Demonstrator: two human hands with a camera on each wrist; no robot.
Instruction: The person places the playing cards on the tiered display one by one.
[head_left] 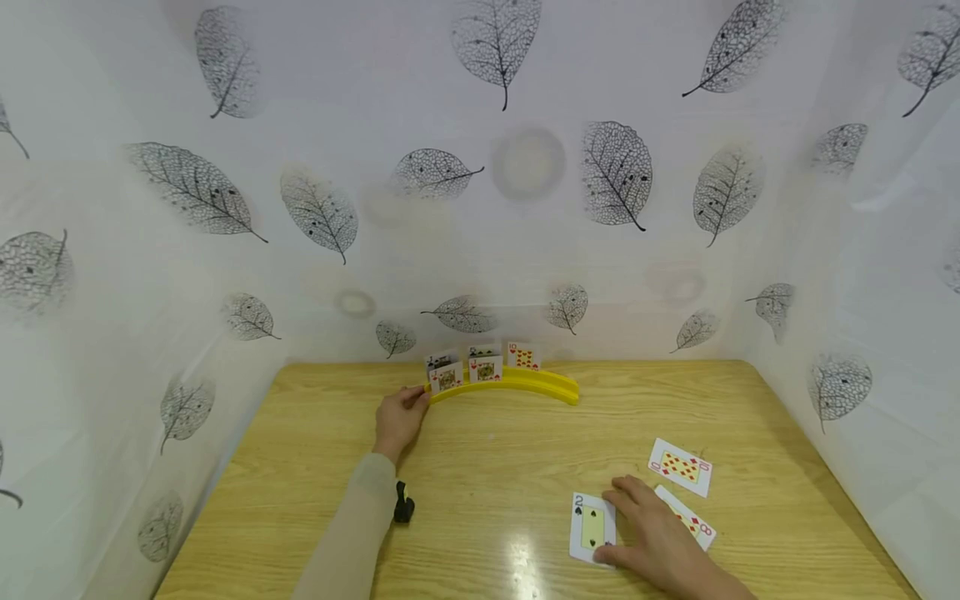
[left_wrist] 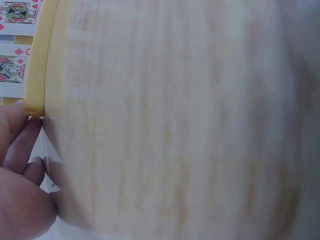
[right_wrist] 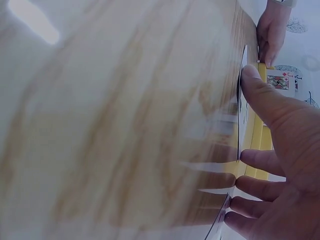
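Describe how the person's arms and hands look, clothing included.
The left sleeve is long, plain and beige. A small black object shows beside it; whether it's worn is unclear. The left hand and right hand wear no gloves; no right sleeve shows.

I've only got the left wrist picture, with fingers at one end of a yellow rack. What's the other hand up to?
Observer: In the head view, the right hand is at the two of spades, its thumb over the card's lower right corner.
Visitor: Is there another card near it?
Observer: Yes, a red ten lies face up on the table, just beyond that hand.
Visitor: And is the rack straight? I see only its end.
Observer: No, the head view shows it curving along its length.
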